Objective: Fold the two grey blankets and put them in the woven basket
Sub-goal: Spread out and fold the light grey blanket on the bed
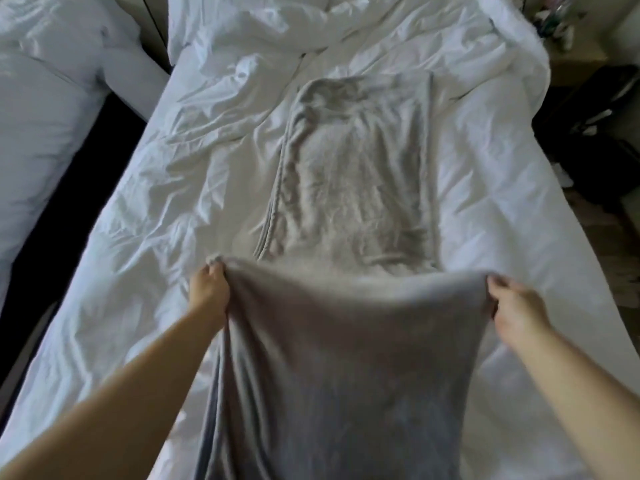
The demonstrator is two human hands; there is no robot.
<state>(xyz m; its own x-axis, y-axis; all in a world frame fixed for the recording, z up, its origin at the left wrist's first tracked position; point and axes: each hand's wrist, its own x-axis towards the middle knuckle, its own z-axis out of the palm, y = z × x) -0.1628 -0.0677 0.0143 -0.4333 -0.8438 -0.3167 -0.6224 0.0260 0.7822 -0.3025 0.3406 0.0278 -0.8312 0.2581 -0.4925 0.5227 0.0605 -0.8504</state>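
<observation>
The person stands at the foot of the bed (pixel 149 216), both arms stretched out over it. The left hand (pixel 209 294), at about 8 o'clock, pinches one near corner of the blanket (pixel 353 174), fingers curled into the cloth; the right hand (pixel 516 308), at about 4 o'clock, grips the other corner the same way. Held apart like that, the hands keep the near edge taut and level, which I take to be the start of carrying it toward 12 o'clock to halve the length. The rest of the blanket lies flat on the white bedding as a long narrow strip running up to 12 o'clock, so it looks already folded lengthwise. Counting: two hands, both gripping; one grey blanket that I can make out, the second not in sight; no basket in sight; two beds, the other bed (pixel 45 98) at 10 o'clock. Dark clutter (pixel 595 140) sits at 2 o'clock.
</observation>
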